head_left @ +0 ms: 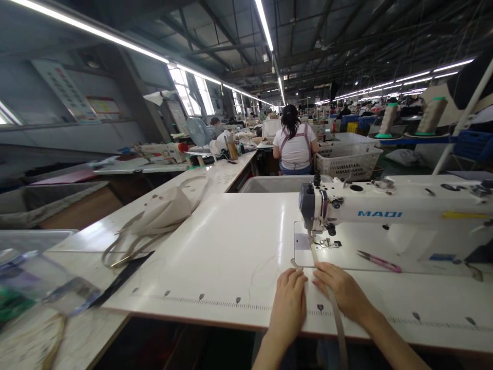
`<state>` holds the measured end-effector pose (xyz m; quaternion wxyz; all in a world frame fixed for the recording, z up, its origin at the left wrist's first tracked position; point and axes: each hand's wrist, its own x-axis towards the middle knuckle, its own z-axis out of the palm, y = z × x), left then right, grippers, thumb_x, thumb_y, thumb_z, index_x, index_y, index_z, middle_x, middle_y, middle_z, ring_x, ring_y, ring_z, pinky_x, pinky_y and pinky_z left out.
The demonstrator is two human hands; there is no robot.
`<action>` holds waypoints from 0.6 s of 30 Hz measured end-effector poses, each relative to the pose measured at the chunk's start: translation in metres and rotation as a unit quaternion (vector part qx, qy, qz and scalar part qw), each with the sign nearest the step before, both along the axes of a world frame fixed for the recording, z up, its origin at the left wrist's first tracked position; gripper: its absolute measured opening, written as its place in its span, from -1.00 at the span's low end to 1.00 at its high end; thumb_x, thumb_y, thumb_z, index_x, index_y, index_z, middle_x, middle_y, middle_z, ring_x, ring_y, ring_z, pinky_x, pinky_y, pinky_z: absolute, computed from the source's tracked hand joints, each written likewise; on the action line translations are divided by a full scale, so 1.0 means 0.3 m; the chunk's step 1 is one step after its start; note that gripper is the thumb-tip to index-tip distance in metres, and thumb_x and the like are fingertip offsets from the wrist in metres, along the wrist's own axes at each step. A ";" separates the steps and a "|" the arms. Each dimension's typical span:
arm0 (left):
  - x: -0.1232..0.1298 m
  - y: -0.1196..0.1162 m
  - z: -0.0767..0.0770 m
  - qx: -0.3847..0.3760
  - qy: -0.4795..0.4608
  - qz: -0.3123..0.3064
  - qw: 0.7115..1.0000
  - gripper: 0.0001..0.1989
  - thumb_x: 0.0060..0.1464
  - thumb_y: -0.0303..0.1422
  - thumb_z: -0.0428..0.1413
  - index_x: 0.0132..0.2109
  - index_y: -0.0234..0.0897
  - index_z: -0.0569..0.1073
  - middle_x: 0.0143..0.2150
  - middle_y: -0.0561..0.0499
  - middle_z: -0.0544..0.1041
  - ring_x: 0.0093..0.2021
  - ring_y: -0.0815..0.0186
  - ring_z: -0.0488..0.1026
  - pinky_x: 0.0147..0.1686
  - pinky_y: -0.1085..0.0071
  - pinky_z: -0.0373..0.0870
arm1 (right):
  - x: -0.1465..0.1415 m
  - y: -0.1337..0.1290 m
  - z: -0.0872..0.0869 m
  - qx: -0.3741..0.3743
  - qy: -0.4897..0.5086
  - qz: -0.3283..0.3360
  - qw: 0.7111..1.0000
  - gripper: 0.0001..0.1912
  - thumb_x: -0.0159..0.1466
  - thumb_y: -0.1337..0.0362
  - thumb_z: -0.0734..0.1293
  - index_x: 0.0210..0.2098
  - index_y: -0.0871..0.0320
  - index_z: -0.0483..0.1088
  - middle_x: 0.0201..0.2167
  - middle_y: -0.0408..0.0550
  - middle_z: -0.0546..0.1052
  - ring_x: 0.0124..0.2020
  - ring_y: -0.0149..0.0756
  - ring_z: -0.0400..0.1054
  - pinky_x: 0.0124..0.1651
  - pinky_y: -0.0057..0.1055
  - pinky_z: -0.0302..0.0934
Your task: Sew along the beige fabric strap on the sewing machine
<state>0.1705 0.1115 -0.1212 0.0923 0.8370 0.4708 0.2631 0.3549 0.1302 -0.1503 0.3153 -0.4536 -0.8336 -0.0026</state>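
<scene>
A long beige strap (338, 324) runs from the needle area of the white sewing machine (379, 205) toward me and hangs over the table's front edge. My right hand (342, 290) is closed on this strap just in front of the presser foot (311, 240). Beside it, my left hand (288, 298) rests on the tabletop with its fingers bent together. A small curved beige strap end (296, 264) pokes out past the left fingertips; the part under the fingers is hidden. Pink-handled thread snips (379, 261) lie on the machine bed, right of the needle.
A beige fabric piece with straps (165, 210) lies on the left table. A clear plastic container (50, 282) stands at the lower left. Beyond the machine are a white basket (348, 159), a seated person (296, 141) and thread cones (431, 117). A ruler scale (215, 302) lines the front edge.
</scene>
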 end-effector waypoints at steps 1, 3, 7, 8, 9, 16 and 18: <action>-0.001 -0.003 0.002 -0.004 0.002 0.002 1.000 -0.70 0.09 -0.59 -0.11 -0.06 -0.26 0.35 0.00 -0.07 0.39 0.08 0.12 0.23 0.07 0.04 0.26 | -0.001 0.000 -0.002 0.001 0.002 0.001 1.000 -0.78 0.30 0.26 0.18 -0.13 0.14 0.39 -0.04 0.04 0.48 -0.01 -0.18 0.35 0.04 -0.16 0.33; -0.002 -0.006 0.005 -0.009 0.004 0.005 1.000 -0.71 0.10 -0.59 -0.12 -0.10 -0.26 0.36 -0.01 -0.06 0.40 0.07 0.13 0.23 0.07 0.06 0.26 | -0.003 0.001 -0.007 0.004 0.006 0.002 1.000 -0.78 0.30 0.24 0.18 -0.13 0.13 0.39 -0.05 0.04 0.49 -0.02 -0.17 0.35 0.04 -0.15 0.33; 0.002 -0.009 0.007 -0.013 -0.001 0.011 1.000 -0.73 0.10 -0.60 -0.11 -0.14 -0.26 0.37 -0.02 -0.05 0.41 0.07 0.15 0.23 0.07 0.07 0.26 | -0.004 0.003 -0.012 0.007 0.007 0.003 1.000 -0.77 0.30 0.24 0.17 -0.12 0.13 0.39 -0.06 0.03 0.50 -0.03 -0.17 0.36 0.03 -0.14 0.33; 0.002 -0.009 0.008 -0.014 -0.004 0.011 1.000 -0.74 0.10 -0.60 -0.11 -0.14 -0.26 0.37 -0.02 -0.05 0.41 0.06 0.15 0.23 0.07 0.08 0.26 | -0.004 0.003 -0.012 0.006 0.006 0.003 1.000 -0.77 0.30 0.24 0.17 -0.12 0.13 0.39 -0.06 0.03 0.50 -0.02 -0.17 0.36 0.04 -0.15 0.33; 0.002 -0.010 0.010 -0.016 -0.006 0.011 1.000 -0.73 0.10 -0.60 -0.11 -0.15 -0.26 0.37 -0.03 -0.05 0.41 0.06 0.15 0.24 0.07 0.09 0.26 | -0.003 0.003 -0.013 0.005 0.004 0.003 1.000 -0.76 0.31 0.24 0.17 -0.12 0.13 0.39 -0.06 0.03 0.50 -0.02 -0.17 0.36 0.04 -0.15 0.33; 0.000 -0.007 0.013 -0.030 -0.015 0.007 0.999 -0.73 0.10 -0.61 -0.12 -0.15 -0.27 0.37 -0.03 -0.05 0.40 0.05 0.19 0.23 0.07 0.13 0.26 | 0.004 0.003 -0.013 0.001 -0.002 0.002 1.000 -0.74 0.31 0.23 0.17 -0.11 0.17 0.39 -0.05 0.06 0.50 -0.02 -0.18 0.36 0.05 -0.15 0.32; 0.001 -0.004 0.011 -0.034 -0.014 0.007 0.999 -0.72 0.09 -0.62 -0.11 -0.14 -0.27 0.37 -0.03 -0.04 0.40 0.04 0.20 0.23 0.07 0.14 0.26 | 0.005 0.003 -0.009 0.002 -0.003 0.003 1.000 -0.74 0.31 0.23 0.17 -0.10 0.18 0.39 -0.05 0.06 0.49 -0.02 -0.18 0.35 0.05 -0.15 0.32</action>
